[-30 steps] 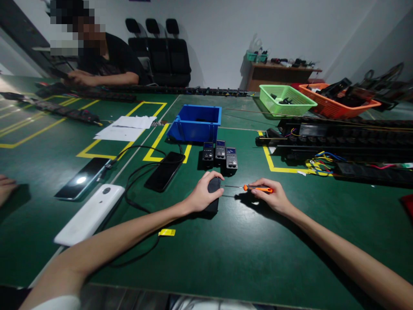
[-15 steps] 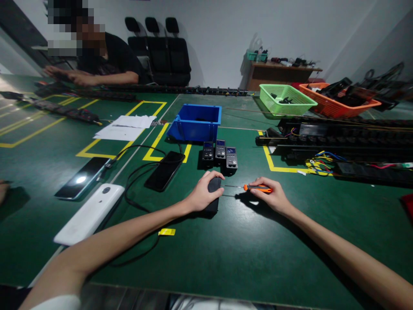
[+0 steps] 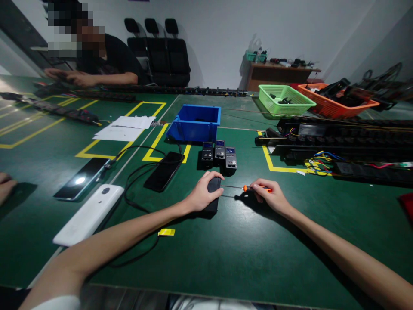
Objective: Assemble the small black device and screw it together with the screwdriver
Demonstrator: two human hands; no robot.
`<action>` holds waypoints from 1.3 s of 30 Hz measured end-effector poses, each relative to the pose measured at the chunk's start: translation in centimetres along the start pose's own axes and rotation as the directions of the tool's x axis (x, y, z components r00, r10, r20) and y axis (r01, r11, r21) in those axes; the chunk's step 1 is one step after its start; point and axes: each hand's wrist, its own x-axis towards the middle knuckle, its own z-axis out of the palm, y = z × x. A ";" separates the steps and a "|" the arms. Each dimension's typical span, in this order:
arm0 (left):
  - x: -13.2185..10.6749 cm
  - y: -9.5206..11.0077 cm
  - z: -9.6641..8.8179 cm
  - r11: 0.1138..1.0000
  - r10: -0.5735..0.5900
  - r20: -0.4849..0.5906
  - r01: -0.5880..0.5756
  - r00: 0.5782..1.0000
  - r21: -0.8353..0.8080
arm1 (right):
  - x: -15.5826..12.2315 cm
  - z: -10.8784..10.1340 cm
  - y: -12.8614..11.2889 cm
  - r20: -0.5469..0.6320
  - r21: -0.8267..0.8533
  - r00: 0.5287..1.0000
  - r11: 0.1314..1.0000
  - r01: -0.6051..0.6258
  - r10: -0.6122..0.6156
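My left hand (image 3: 204, 191) is closed around a small black box-shaped device (image 3: 212, 206), which rests on the green table. In my right hand (image 3: 269, 193) is a screwdriver (image 3: 247, 188) with an orange and dark handle, its thin shaft level and pointing left at the device's right side. Whether the tip touches the device I cannot tell. Just beyond my left hand stand three small dark modules with screens and ports: a left one (image 3: 207, 154), a middle one (image 3: 220, 149) and a right one (image 3: 230, 158).
A blue bin (image 3: 198, 125) stands behind the modules. Left lie a black phone (image 3: 165, 172), a lit phone (image 3: 82, 178), a white power bank (image 3: 88, 215) and a cable. Black rails (image 3: 338, 140), a green basket (image 3: 285, 105) and an orange basket (image 3: 338, 105) are right. A person (image 3: 112, 60) sits across; another hand (image 3: 5, 187) is at far left.
My right fingers have shifted slightly on the screwdriver handle, and its shaft lies a little differently. My left hand and the device stay put. The other hand at far left reaches further in.
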 end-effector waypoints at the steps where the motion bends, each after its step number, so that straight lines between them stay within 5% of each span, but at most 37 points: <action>1: 0.0 0.0 0.0 1.000 -0.001 -0.002 0.001 1.000 0.001 | 0.0 0.0 0.1 -0.004 -0.005 1.000 1.000 0.003 -0.003; 15: 0.1 0.0 0.0 1.000 -0.005 -0.012 0.005 1.000 -0.001 | 0.1 -0.2 0.3 -0.006 -0.087 0.994 0.990 0.108 -0.109; 39: 0.0 0.0 0.1 1.000 0.005 0.001 -0.005 1.000 0.006 | 0.2 0.0 0.0 0.011 -0.073 0.999 0.997 0.031 -0.030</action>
